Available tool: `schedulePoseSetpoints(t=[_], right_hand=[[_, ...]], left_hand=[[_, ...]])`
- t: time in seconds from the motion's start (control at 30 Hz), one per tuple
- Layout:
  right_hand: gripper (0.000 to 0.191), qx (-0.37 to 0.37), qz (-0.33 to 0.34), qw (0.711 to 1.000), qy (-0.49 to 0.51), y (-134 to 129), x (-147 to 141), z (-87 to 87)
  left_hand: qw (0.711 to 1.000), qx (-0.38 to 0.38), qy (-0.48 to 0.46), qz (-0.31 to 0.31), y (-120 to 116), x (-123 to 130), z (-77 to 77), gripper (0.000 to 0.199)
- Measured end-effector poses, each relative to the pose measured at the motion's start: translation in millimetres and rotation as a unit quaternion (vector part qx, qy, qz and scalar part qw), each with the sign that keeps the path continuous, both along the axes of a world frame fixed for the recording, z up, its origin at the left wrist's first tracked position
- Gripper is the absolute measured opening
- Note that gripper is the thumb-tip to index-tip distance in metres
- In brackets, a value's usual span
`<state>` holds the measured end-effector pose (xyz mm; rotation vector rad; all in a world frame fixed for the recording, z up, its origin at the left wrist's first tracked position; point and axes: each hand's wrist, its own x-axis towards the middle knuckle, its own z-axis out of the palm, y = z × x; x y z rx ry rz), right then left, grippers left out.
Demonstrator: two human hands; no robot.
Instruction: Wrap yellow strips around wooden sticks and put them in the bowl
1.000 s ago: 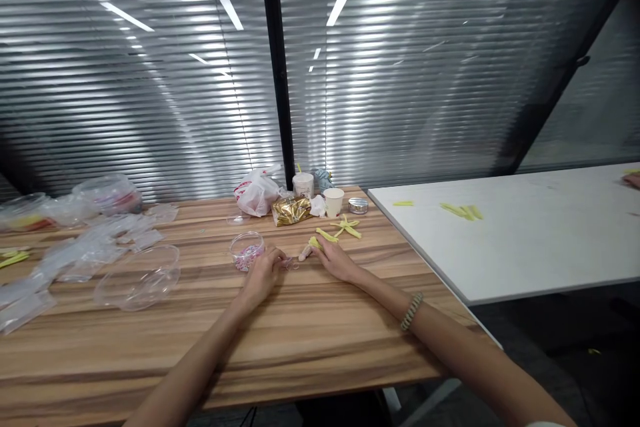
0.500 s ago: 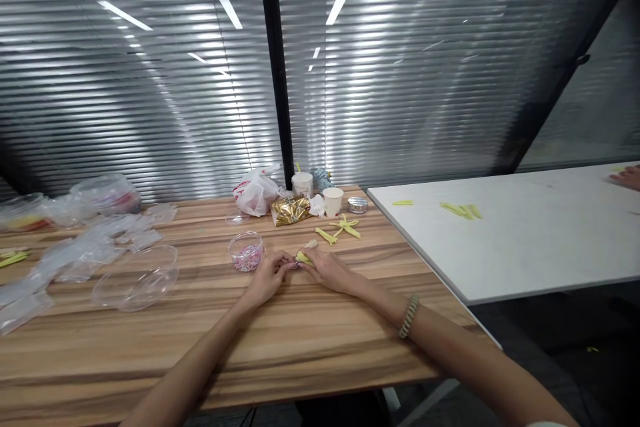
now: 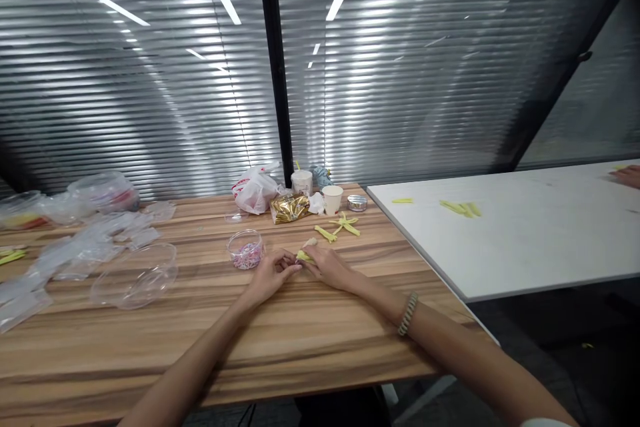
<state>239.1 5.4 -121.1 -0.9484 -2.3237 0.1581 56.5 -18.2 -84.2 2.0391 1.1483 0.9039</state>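
My left hand is closed at the fingertips, which meet my right hand over the wooden table. What the left fingers pinch is too small to make out. A small yellow piece is gripped in my right hand, with a pale bit just beyond its knuckles. Left of my hands stands a clear round tub of small pink and purple pieces. Behind them lie a yellow strip and a star-like bunch of yellow strips.
A gold packet, a white bag, paper cups and a round tin stand at the back. Clear plastic sheets and a lid lie left. A white table adjoins right; another person's hand shows there.
My left fingertips have shifted slightly against my right hand. Both hands still meet at the same place, and the view has moved a little.
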Motion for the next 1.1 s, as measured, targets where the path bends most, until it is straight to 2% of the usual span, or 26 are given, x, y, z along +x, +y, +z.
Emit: schedulePoseSetpoints(t=[0.2,0.37,0.63,0.77,0.9,1.0,1.1], right_hand=[[0.022,-0.003,-0.012,1.000,-0.020,0,-1,0.2],[0.017,-0.018,-0.034,0.999,-0.019,-1,-1,0.7],[0.014,-0.045,-0.086,0.993,0.068,4,-4,2.8],[0.015,-0.062,-0.130,0.983,0.116,10,-2,4.5],[0.015,-0.075,-0.158,0.978,0.110,8,-2,7.7],[0.016,-0.064,-0.147,0.983,0.085,-1,-4,11.0],[0.018,-0.051,-0.132,0.989,0.047,-8,-6,10.8]], left_hand=[[0.999,0.034,0.003,-0.008,-3,3,5.3,0.022],[1.000,0.024,0.004,-0.016,-5,7,6.6,0.022],[0.999,0.016,0.003,-0.029,-7,9,8.3,0.023],[0.997,0.016,0.014,-0.073,-14,12,15.7,0.023],[0.991,-0.064,0.009,-0.115,-17,13,17.5,0.026],[0.988,-0.130,-0.003,-0.081,-15,11,14.4,0.025],[0.989,-0.144,0.005,-0.034,-11,8,9.8,0.025]])
